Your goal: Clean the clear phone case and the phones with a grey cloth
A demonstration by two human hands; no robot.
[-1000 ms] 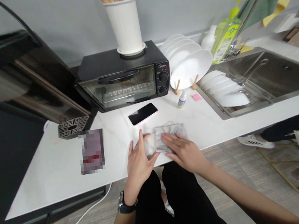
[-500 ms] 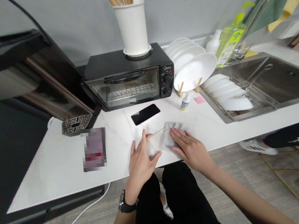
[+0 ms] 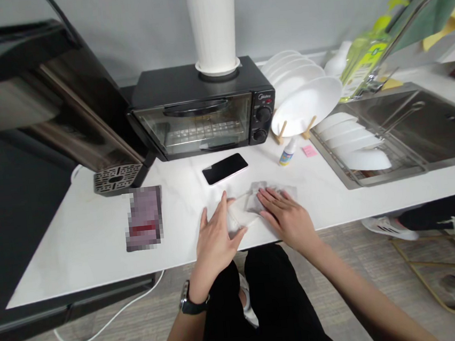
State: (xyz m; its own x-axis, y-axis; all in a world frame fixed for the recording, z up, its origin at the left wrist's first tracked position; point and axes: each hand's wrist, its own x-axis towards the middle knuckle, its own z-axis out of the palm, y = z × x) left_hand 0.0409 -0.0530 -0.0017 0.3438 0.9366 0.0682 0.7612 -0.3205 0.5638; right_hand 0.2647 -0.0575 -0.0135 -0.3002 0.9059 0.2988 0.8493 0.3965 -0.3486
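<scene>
From my remote seat, I found the clear case [image 3: 240, 213] lying flat on the white counter [image 3: 76, 236], close to its front edge, its right part covered by a crumpled grey cloth [image 3: 253, 202]. My left hand [image 3: 216, 236] held the case at its left end, thumb and fingers spread to about its width, with the thumb at the near edge and fingertips at the far one. I had the right hand [image 3: 289, 219] laid out flat, palm down, fingers nearly straight and side by side on top of the cloth; how hard they pressed, I couldn't tell. A dark watch [image 3: 192, 301] sat on my left wrist. Just beyond the hands lay a phone [image 3: 225, 168], screen up, and right of it stood a small white bottle [image 3: 287, 153] near a pink note [image 3: 310, 151]. Behind these I saw the toaster oven [image 3: 198, 82] with a white cup [image 3: 213, 27] on top, white plates [image 3: 307, 104] racked beside it, and, further right, bowls [image 3: 351, 140] in the steel sink [image 3: 443, 120]. A purple item [image 3: 145, 216], pixelated, lay well left of my hands.
</scene>
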